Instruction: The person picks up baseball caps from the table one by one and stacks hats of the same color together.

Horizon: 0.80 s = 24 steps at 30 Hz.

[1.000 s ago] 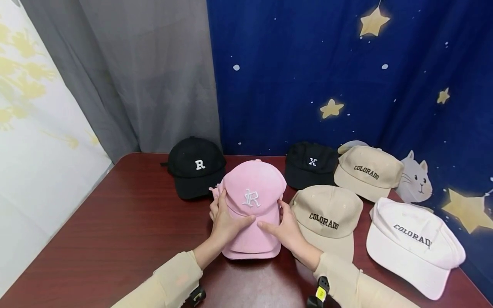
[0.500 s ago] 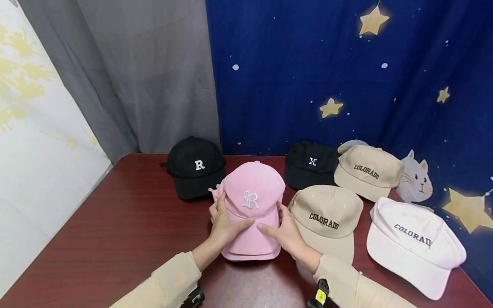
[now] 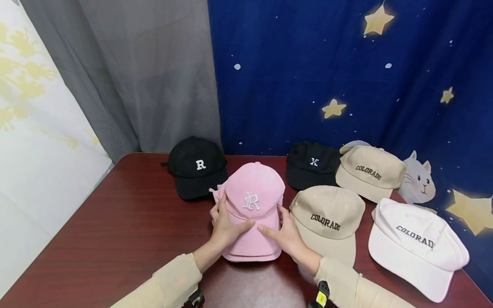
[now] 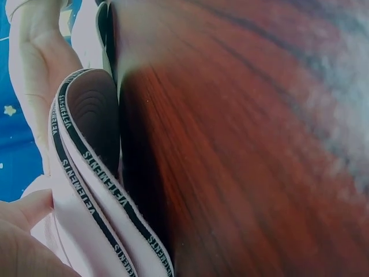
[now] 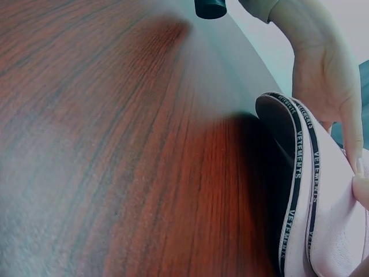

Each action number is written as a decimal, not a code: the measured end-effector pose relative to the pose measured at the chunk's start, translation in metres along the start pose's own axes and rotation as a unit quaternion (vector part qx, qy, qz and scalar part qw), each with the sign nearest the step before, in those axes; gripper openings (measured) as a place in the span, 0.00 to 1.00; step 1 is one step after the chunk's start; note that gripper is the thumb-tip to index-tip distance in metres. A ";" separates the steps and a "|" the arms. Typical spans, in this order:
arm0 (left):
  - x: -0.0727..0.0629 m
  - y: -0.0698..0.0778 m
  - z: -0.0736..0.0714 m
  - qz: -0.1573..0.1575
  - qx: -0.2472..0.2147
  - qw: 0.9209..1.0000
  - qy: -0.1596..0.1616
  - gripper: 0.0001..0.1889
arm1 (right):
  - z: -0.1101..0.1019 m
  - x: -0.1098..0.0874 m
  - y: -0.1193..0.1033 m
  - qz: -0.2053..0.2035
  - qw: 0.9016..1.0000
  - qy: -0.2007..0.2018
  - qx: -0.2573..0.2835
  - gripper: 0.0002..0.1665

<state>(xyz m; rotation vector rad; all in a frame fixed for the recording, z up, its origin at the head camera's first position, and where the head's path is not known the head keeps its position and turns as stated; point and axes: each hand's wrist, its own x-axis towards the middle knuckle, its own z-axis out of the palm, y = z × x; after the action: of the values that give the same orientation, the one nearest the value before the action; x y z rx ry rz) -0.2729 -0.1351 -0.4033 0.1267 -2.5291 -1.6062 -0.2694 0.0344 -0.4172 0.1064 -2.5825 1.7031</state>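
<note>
- While gripping stacked pink caps [image 3: 252, 212] between left hand [image 3: 224, 226] and right hand [image 3: 288, 231], rests both thumbs on the upper brim [image 3: 252, 246], tips near each other but apart.
- Curls left hand partly closed round one side, with bent fingers.
- Holds the opposite side likewise with right hand; hides some fingertips.
- Reads "VETEMENTS" on dark tape [image 5: 298, 173] along both brim edges, below the thumbs.
- Hard to tell contact with the tabletop [image 3: 146, 239] from a slight lift.
- Beyond left hand, slightly leftward, see a black cap [image 3: 192, 177] lettered R.
- Just beside right hand, partly behind its wrist, see a beige cap [image 3: 327, 209] lettered COLORADO; farther beyond, another beige cap [image 3: 371, 169] and a second black cap [image 3: 310, 171]; well to the right, a white cap [image 3: 414, 254].
</note>
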 end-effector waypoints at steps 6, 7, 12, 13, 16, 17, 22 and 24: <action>-0.002 -0.002 0.000 -0.010 0.007 1.000 -0.006 0.55 | 0.000 -0.001 0.002 0.000 1.000 -0.005 0.003 0.49; -0.002 -0.003 0.000 -0.013 0.010 1.000 -0.007 0.55 | -0.001 -0.001 0.003 0.001 1.000 -0.006 0.005 0.49; -0.001 -0.003 -0.002 -0.018 0.013 1.000 -0.019 0.55 | -0.003 -0.002 -0.001 0.003 1.000 -0.009 0.017 0.50; 0.000 -0.003 -0.002 -0.017 0.010 1.000 -0.021 0.55 | -0.003 -0.001 -0.002 0.001 1.000 -0.009 0.017 0.50; 0.001 -0.002 -0.004 -0.004 0.001 1.000 -0.018 0.55 | -0.005 0.002 -0.004 0.001 1.000 -0.010 0.021 0.51; 0.001 -0.001 -0.005 0.003 -0.001 1.000 -0.016 0.55 | -0.005 0.003 -0.004 0.002 1.000 -0.009 0.021 0.51; 0.002 -0.001 -0.005 0.019 0.005 1.000 -0.007 0.55 | -0.008 0.005 -0.004 0.013 1.000 -0.014 0.020 0.51; 0.002 -0.001 -0.005 0.004 0.008 1.000 -0.013 0.55 | -0.008 0.005 -0.004 0.019 0.999 -0.019 0.019 0.51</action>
<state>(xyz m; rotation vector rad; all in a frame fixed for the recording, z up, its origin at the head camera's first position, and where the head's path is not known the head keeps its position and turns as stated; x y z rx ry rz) -0.2742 -0.1406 -0.4018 0.0980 -2.5590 -1.5970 -0.2737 0.0404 -0.4097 0.0908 -2.5962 1.7804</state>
